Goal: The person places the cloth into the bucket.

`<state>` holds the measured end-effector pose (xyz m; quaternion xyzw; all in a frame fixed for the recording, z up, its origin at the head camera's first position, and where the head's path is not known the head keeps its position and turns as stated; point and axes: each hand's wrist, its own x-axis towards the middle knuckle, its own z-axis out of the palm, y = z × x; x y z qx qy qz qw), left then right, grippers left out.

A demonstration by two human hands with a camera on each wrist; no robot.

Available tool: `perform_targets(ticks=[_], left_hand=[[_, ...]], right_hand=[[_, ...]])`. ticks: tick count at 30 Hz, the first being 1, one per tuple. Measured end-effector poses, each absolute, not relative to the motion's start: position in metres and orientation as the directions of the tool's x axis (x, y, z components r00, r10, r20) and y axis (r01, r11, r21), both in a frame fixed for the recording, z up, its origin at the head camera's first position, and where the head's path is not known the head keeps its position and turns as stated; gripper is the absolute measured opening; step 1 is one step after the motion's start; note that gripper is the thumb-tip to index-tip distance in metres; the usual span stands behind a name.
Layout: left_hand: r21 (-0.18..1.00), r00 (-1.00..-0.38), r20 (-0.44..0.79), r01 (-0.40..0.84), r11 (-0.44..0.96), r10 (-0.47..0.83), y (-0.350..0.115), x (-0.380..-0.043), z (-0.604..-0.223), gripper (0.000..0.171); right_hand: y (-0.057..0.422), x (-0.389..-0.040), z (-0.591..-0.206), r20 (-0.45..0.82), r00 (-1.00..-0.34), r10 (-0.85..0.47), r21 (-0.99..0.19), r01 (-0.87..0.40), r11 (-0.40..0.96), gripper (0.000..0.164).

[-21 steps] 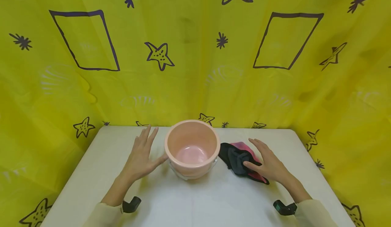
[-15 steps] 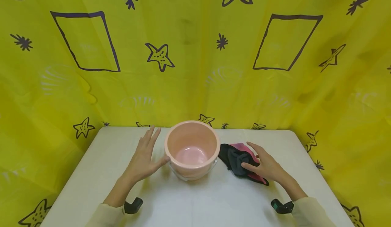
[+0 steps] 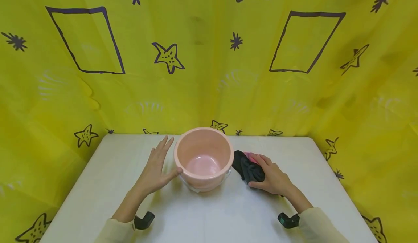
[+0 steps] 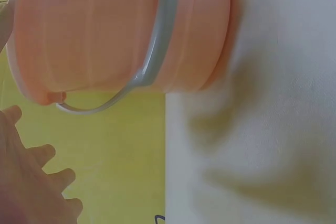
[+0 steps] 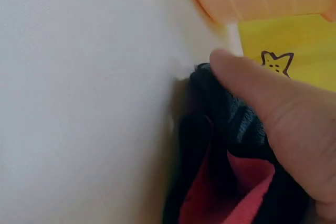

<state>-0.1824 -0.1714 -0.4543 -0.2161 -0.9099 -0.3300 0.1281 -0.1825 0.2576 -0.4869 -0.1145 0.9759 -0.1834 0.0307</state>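
A pale pink bucket [image 3: 204,184] stands upright mid-table, with nothing seen inside. Its light grey handle [image 4: 163,30] hangs down the front. My left hand [image 3: 155,174] is at its left side, fingers straight and spread, the thumb tip right at the rim. On the right, my right hand [image 3: 273,175] grips a bunched black and pink cloth item [image 3: 249,170] from above, palm covering much of it. In the right wrist view the thumb [image 5: 273,98] lies along the dark folds, with pink lining [image 5: 247,182] showing below; its exact kind is hidden by the bunching.
The white table [image 3: 209,221] extends around the bucket, its back edge along a yellow curtain [image 3: 202,90] with drawn starfish and frames. Black wrist devices [image 3: 144,220] sit at both sleeves. The cloth lies close to the bucket's right side.
My right hand has moved left and down onto the cloth, its fingers closing round it and bunching it up. My left thumb has shifted slightly right to the bucket rim.
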Motion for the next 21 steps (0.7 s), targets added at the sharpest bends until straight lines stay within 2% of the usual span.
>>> perform_targets(ticks=[6,13,21], left_hand=[[0.574,-0.876,0.371,0.477,0.666,0.308,-0.172,-0.183,-0.456,0.098],[0.687,-0.891,0.333,0.453,0.568,0.308,-0.169,-0.181,-0.458,0.091],[0.759,-0.864,0.342,0.485,0.434,0.369,-0.163,-0.18,-0.461,0.083]], right_hand=[[0.256,-0.186,-0.491,0.025,-0.973,-0.231,-0.367,-0.223,0.903,0.09],[0.255,-0.186,-0.493,0.073,-0.967,-0.245,-0.39,-0.253,0.885,0.076],[0.258,-0.187,-0.498,0.093,-0.963,-0.251,-0.458,-0.266,0.848,0.065]])
